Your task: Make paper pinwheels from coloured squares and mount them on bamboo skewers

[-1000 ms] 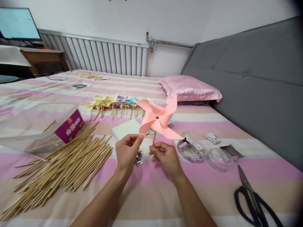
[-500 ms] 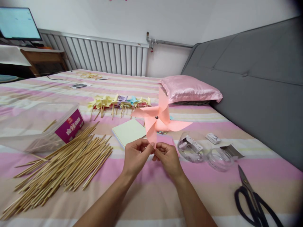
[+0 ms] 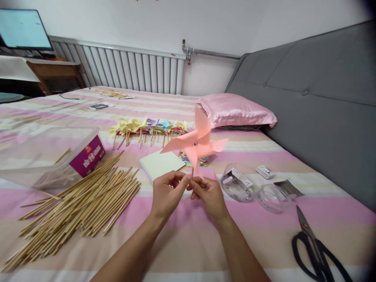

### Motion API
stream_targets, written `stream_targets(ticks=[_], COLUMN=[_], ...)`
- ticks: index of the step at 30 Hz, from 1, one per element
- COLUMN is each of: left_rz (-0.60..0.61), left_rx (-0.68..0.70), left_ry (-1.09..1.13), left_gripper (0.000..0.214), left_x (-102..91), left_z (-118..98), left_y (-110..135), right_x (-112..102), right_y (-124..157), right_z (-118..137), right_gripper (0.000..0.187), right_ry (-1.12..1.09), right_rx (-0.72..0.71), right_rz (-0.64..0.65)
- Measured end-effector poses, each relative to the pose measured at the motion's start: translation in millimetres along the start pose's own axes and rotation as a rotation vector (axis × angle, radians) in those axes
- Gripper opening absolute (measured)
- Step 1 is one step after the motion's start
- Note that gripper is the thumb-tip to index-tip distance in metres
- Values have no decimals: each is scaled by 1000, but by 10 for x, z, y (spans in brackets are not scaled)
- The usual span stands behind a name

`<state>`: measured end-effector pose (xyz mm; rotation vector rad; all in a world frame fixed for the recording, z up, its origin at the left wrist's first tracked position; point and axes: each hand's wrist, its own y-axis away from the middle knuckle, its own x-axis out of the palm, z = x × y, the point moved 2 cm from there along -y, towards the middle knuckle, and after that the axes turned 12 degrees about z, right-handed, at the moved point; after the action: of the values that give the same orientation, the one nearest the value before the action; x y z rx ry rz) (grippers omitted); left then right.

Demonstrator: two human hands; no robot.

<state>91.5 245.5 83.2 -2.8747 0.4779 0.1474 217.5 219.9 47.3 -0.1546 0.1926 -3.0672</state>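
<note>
A pink paper pinwheel (image 3: 196, 143) on a thin wooden stick stands upright above the striped bed. My right hand (image 3: 207, 194) is closed around the stick just below the paper blades. My left hand (image 3: 168, 192) is beside it, fingers pinched together at the stick and the lowest blade tip. Both hands hover over the bedspread (image 3: 182, 239), near its middle.
A big heap of wooden sticks (image 3: 79, 203) lies left, by a clear plastic box (image 3: 44, 154). Finished pinwheels (image 3: 147, 128) lie in a row behind, a pale green paper pad (image 3: 161, 163) nearer. Clear round containers (image 3: 255, 188) and black scissors (image 3: 315, 248) are right. A pink pillow (image 3: 236, 110) sits by the grey headboard.
The pinwheel's blades have turned. My left hand moved from a blade tip in to the stick beside my right hand, and the pinwheel tilted slightly.
</note>
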Motion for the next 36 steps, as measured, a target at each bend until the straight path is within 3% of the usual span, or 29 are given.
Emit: stream_targets(ticks=[4, 12, 21, 25, 27, 31, 36], left_rz=[-106, 70, 86, 153, 125, -39, -53], left_rx=[-74, 42, 81, 64, 49, 26, -4], left_ry=[92, 42, -29, -37, -87, -194, -302], left_gripper=[24, 23, 16, 22, 23, 24, 27], left_x=[-52, 22, 42, 68, 63, 1, -39], left_z=[63, 74, 38, 17, 34, 79, 121], left_y=[-31, -30, -2, 8, 13, 3, -28], right_x=[-8, 16, 67, 74, 71, 22, -148], right_y=[1, 10, 19, 15, 9, -10, -3], right_z=[-14, 28, 38, 30, 24, -7, 15], right_gripper=[24, 23, 29, 30, 31, 26, 33], right_ry=[-37, -189, -211, -156, -112, -50, -64], right_rx=[7, -2, 25, 28, 29, 17, -144], right_rz=[-21, 78, 192, 177, 158, 38, -376])
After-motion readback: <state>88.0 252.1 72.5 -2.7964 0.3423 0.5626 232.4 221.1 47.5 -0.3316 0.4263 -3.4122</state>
